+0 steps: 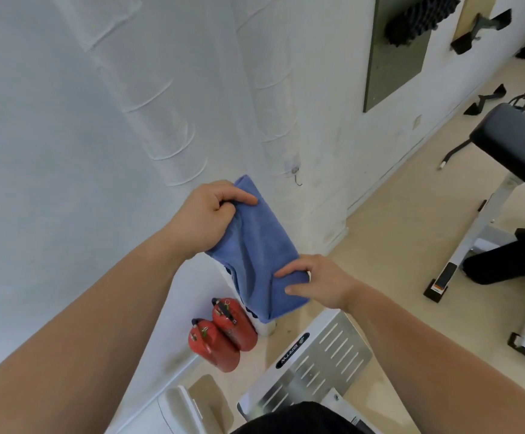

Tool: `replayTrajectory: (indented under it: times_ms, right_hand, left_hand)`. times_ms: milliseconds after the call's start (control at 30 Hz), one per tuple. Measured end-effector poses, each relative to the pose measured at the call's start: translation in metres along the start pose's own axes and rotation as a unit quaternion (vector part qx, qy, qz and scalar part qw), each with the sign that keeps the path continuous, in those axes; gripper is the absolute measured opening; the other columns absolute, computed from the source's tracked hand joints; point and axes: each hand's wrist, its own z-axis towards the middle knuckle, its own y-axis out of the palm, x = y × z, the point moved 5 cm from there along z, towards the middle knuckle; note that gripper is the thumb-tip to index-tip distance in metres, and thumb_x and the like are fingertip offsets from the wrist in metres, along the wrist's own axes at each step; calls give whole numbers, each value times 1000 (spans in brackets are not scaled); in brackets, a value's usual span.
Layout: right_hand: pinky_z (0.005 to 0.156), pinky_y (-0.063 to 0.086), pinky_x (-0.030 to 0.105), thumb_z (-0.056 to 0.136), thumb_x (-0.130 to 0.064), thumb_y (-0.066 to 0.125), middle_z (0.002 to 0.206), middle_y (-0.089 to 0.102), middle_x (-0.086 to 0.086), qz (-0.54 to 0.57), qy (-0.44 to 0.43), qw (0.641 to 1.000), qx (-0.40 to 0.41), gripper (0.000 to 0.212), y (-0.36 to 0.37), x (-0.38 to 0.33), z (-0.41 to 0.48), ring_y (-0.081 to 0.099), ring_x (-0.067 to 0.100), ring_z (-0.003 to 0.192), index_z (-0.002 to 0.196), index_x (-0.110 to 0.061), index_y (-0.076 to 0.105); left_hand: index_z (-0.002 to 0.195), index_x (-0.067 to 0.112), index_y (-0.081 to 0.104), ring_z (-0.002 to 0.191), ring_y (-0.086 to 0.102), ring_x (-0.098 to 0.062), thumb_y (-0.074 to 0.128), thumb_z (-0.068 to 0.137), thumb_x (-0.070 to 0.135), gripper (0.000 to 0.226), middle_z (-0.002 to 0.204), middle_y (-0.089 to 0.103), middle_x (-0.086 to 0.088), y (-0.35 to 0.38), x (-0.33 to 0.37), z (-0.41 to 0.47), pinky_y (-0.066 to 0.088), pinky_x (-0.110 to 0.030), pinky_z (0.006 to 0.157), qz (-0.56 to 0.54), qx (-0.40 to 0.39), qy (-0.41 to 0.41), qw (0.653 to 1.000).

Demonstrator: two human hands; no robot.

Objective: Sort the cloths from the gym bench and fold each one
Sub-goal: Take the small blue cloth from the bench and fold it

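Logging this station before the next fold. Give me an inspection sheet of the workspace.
Surface: gym bench, black pad at right, only partly in view.
Job's things: blue cloth, partly folded, held in the air.
Clutter: two red fire extinguishers on the floor by the wall; black strap handles farther off.
Hands: left hand grips the cloth's upper end; right hand pinches its lower end.
Cables: nothing seen.
Surroundings: white wall, beige floor, slotted white machine plate.
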Motion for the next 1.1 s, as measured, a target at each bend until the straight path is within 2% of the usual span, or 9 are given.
replayTrajectory:
  times_ms: [100, 233, 300, 367, 467, 600, 767, 933, 1100]
  right_hand:
    - [80, 42, 5, 84, 2, 65, 102, 68, -17, -43, 28, 999, 2, 30, -5, 12, 4, 60, -17, 89, 101, -19, 77]
    - [64, 50, 21, 86, 4, 54, 87, 70, 2, -79, 88, 993, 20, 30, -17, 31, 1, 62, 14, 74, 84, -14, 78]
    - [61, 51, 19, 87, 3, 54, 91, 72, 13, -72, 101, 992, 16, 29, -22, 38, -2, 65, 29, 79, 83, -14, 78]
    - [65, 50, 15, 86, 3, 58, 95, 72, 8, -58, 111, 992, 11, 28, -27, 42, -7, 67, 25, 84, 88, -15, 79]
    - [66, 53, 18, 84, 9, 55, 93, 69, 4, 19, 136, 990, 29, 30, -36, 49, -16, 64, 16, 80, 92, -11, 76]
    - [67, 61, 37, 89, 15, 43, 79, 62, 12, 161, 145, 969, 122, 28, -48, 56, -29, 59, 23, 71, 82, -4, 63]
    - [62, 60, 35, 87, 13, 48, 78, 57, 13, 172, 133, 960, 178, 25, -44, 39, -32, 54, 20, 66, 84, -6, 64]
    - [68, 60, 53, 81, 10, 52, 86, 58, 26, 140, 88, 976, 144, 26, -23, -3, -23, 58, 27, 70, 88, -10, 67]
    - [67, 58, 58, 84, 6, 55, 100, 59, 31, 132, 42, 984, 115, 29, -1, -41, -17, 65, 47, 77, 93, -18, 67]
  left_hand:
    - [105, 26, 76, 103, 59, -8, 39, 91, -7, 51, 113, 67, 6, -14, -38, -7, 42, -15, 89, -5, 64, -84, 994]
    - [97, 30, 76, 102, 61, -9, 37, 92, -5, 52, 109, 65, 18, -13, -80, -32, 49, -24, 91, -48, 103, -173, 978]
    - [99, 27, 77, 102, 64, -15, 37, 92, -5, 52, 114, 68, 8, -11, -99, -44, 53, -28, 84, -84, 131, -213, 965]
    - [103, 23, 77, 92, 64, -17, 36, 92, -4, 51, 116, 68, 0, -7, -114, -54, 52, -25, 71, -101, 147, -249, 952]
    - [107, 24, 77, 82, 61, -16, 36, 92, -2, 51, 118, 67, -4, 1, -130, -65, 50, -26, 65, -100, 149, -272, 945]
    - [109, 24, 76, 78, 59, -17, 37, 92, -2, 50, 118, 67, -7, 11, -145, -77, 50, -28, 68, -98, 166, -289, 938]
    - [116, 23, 72, 111, 58, -17, 40, 93, -6, 49, 115, 60, 16, 30, -135, -85, 47, -36, 106, -83, 158, -228, 957]
    - [119, 25, 69, 109, 55, 13, 46, 94, -12, 50, 118, 61, 21, 54, -86, -84, 39, -5, 95, -56, 105, -67, 991]
    - [121, 26, 69, 108, 58, 15, 47, 94, -14, 53, 118, 62, 21, 77, -46, -86, 41, -3, 90, -97, 44, -9, 994]
